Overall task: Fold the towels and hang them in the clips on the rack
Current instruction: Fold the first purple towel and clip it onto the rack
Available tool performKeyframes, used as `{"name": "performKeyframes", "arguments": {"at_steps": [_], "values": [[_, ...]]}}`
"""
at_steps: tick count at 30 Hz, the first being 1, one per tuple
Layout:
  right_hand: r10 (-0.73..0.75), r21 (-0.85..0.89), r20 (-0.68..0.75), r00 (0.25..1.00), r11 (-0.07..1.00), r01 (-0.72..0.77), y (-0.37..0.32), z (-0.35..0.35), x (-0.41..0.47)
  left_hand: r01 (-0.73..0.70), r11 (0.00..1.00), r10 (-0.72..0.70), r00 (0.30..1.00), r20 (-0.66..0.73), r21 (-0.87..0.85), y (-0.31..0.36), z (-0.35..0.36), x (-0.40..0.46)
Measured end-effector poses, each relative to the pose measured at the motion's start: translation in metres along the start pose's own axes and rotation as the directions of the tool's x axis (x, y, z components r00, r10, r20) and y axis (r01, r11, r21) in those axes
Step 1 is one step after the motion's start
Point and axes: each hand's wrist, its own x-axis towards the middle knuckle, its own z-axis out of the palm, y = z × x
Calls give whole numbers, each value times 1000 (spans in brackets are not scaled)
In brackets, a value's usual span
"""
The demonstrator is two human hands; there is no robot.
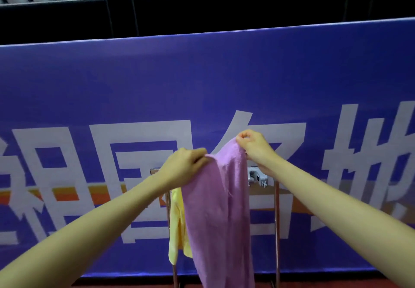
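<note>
A purple towel [219,209] hangs long in front of a metal rack [276,220]. My left hand [184,166] pinches its upper left edge, and my right hand [253,146] grips the upper right corner, held a little higher. A yellow towel [176,222] hangs on the rack's left side, partly hidden behind the purple one. A silver clip [258,178] shows on the rack's top bar under my right wrist. The rest of the top bar is covered by my hands and the towel.
A large blue banner [202,81] with white characters stands right behind the rack. Black metal railings [134,2] run above it. A strip of red floor [336,282] shows at the bottom.
</note>
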Motion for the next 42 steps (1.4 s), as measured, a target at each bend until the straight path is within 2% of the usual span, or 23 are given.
{"name": "performKeyframes", "arguments": {"at_steps": [3,8,14,27,35,38,42], "values": [[27,191,91,995,981,-44,-1,6,-7,87,979,-103,992,-79,-183,11,-14,11],[33,454,226,974,881,-135,-7,15,-21,154,963,-167,985,-41,-221,20,-10,18],[37,623,300,953,749,-225,0,24,-38,185,925,-244,958,-148,-332,21,1,12],[22,656,280,960,726,-208,0,29,-52,192,890,-291,937,-192,-414,26,3,10],[0,690,300,954,691,-217,-2,25,-54,206,889,-312,926,-213,-408,29,3,13],[-11,681,273,962,709,-185,-5,21,-53,189,895,-296,929,-221,-405,30,3,15],[-6,602,209,978,789,-123,-7,16,-50,186,900,-280,940,-196,-395,36,0,16]]}}
